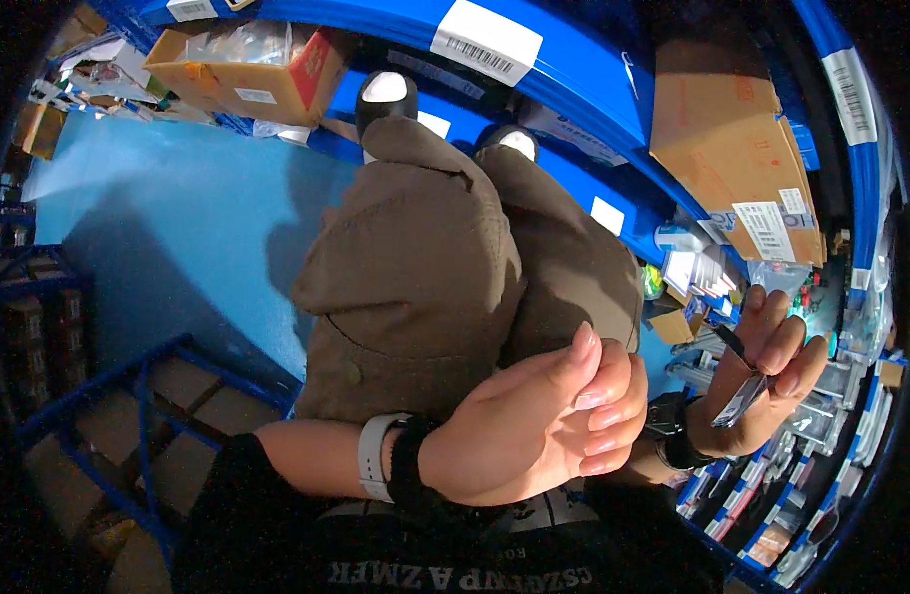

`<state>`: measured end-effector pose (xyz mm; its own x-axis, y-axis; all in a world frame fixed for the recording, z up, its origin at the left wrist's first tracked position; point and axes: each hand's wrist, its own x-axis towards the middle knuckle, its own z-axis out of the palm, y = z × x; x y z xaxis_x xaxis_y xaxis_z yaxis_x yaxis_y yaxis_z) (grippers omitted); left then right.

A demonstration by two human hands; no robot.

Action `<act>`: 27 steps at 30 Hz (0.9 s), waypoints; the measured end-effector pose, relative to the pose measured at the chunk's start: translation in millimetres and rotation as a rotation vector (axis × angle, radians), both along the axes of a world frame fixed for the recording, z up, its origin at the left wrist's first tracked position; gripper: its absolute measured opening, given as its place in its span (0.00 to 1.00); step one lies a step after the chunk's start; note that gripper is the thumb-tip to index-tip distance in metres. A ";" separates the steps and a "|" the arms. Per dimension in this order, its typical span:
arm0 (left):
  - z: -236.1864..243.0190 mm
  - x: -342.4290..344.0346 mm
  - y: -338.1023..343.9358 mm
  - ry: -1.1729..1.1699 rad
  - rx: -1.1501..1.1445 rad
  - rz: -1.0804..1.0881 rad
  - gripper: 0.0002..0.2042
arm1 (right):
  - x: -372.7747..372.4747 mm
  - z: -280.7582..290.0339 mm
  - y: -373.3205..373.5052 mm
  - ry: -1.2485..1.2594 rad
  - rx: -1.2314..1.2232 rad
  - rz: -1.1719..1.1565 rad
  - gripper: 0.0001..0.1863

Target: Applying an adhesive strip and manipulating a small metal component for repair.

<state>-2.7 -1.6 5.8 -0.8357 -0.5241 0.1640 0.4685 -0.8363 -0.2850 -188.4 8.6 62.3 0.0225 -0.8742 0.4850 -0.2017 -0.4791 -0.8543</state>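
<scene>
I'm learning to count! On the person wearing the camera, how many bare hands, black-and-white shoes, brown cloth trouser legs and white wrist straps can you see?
Bare hands: 2 (left hand, right hand)
Black-and-white shoes: 2
Brown cloth trouser legs: 2
White wrist strap: 1
Total: 7

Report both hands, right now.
Left hand: half open, fingers loosely curled, nothing visible in it.
Right hand: closed on a small dark-and-silver item.

Shelving stood ahead, with a box at left and a carton at right; the left hand was before the torso, left of the right hand.
</scene>
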 end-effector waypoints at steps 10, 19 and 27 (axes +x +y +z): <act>8.3 2.2 -2.7 -0.103 0.019 -0.047 0.20 | 4.1 -2.0 -1.2 0.019 -0.025 -0.016 0.21; -1.4 -3.0 5.9 -0.246 -0.194 0.124 0.15 | 12.3 20.0 -33.2 0.434 -0.059 0.570 0.15; 3.9 8.2 -1.7 -0.494 -0.351 -0.077 0.14 | 32.9 1.3 -42.3 0.304 -0.127 0.475 0.08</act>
<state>5.6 -3.3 9.7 -0.8902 -0.4444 -0.1009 0.4097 -0.8774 0.2495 -155.5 -33.7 63.6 0.5535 -0.6694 0.4956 -0.1667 -0.6720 -0.7215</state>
